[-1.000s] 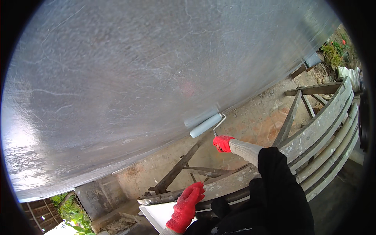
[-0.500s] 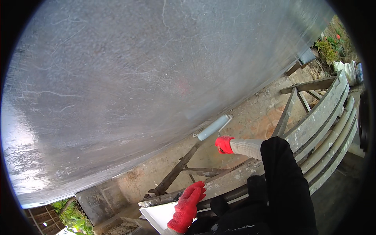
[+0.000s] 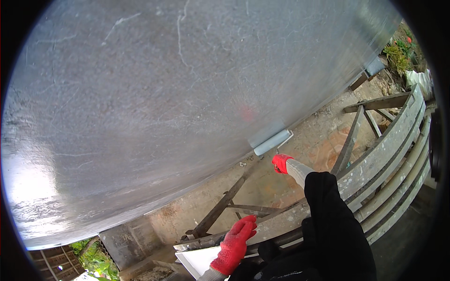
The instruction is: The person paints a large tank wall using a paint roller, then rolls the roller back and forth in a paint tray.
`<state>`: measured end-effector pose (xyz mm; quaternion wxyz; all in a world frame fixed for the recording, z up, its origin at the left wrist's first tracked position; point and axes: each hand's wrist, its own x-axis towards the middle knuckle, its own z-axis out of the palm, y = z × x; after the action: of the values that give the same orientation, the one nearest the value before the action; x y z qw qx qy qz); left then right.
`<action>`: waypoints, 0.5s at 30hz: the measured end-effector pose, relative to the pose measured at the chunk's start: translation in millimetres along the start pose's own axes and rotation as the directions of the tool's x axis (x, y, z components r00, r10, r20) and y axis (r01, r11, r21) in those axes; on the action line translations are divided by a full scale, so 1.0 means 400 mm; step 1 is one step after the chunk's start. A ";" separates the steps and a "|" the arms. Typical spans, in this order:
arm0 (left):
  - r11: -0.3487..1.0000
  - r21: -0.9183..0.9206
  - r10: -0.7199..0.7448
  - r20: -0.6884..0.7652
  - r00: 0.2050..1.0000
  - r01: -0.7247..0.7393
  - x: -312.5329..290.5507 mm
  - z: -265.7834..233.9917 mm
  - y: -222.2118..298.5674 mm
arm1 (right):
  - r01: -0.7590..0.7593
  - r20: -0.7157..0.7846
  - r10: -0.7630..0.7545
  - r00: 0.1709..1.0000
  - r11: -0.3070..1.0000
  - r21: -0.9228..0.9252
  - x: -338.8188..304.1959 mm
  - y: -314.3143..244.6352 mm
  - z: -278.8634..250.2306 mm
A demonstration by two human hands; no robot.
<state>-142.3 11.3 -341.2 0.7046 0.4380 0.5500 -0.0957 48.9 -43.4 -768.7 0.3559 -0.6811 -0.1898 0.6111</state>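
My right hand [image 3: 281, 164], in a red glove, is closed round the handle of a paint roller [image 3: 272, 142]. The roller's pale blue-grey sleeve lies against the lower part of a glossy grey wall [image 3: 154, 103]; its reflection shows just above. Lower down, my left hand [image 3: 234, 246], gloved in red too, is held over the white tray [image 3: 197, 261] and the edge of a plank. Its fingers are stretched out close together and nothing shows in them. Part of the tray is hidden behind that hand.
A curved-looking scaffold of paint-spotted planks [image 3: 361, 166] and poles crosses below me, on wooden legs [image 3: 222, 203]. Stained concrete ground [image 3: 262, 187] lies between it and the wall. Plants [image 3: 398, 58] and a white sack [image 3: 419, 83] are at the far right.
The roller and my right hand have come up to the wall, the sleeve now touching it. My left hand stays by the tray. The whole view has shifted slightly.
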 end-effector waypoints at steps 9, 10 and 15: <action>0.994 0.092 0.048 0.093 0.994 -0.057 -0.017 0.012 0.022 | -0.194 0.168 0.111 0.979 0.744 0.640 -0.285 -0.291 -0.004; 0.994 0.099 0.042 0.119 0.992 -0.054 -0.014 0.021 0.020 | -0.246 0.218 0.125 0.968 0.644 0.725 -0.325 -0.272 -0.003; 0.977 0.210 0.001 0.112 0.994 -0.024 -0.011 0.059 0.027 | 0.334 -0.005 -0.337 0.941 0.929 0.159 -0.737 -0.391 -0.018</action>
<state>-121.1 -0.7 -331.5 0.6844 0.5077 0.4937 -0.1735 30.0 -144.2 -450.9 0.5057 -0.6013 -0.2584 0.5620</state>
